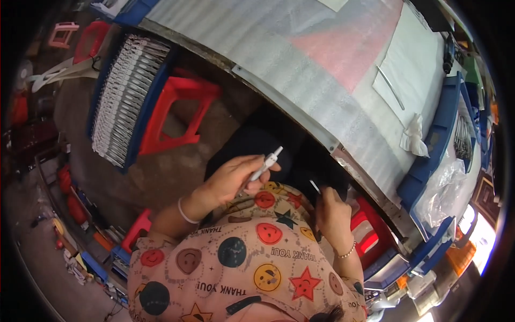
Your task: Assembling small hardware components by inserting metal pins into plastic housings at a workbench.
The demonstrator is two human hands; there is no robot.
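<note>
My left hand [244,177] is closed around a white click pen [264,169], its narrow end pointing up and to the right. My right hand [333,214] is closed at the lap's right side. Out of its fingers sticks a thin, pale, shiny rod [315,186]; its other end is hidden, so I cannot tell its kind. Both hands are over my lap, apart from each other, below the table edge. On my left, a blue tray [152,86] holds tightly packed rows of white and silver pens [131,96].
The tray rests on a red plastic stool [177,102]. Ahead stands a table [300,70] under translucent sheeting, with a slim silver rod [390,88] on white paper. To the right are a blue bin [437,145], a clear plastic bag [442,188] and another red stool [367,231].
</note>
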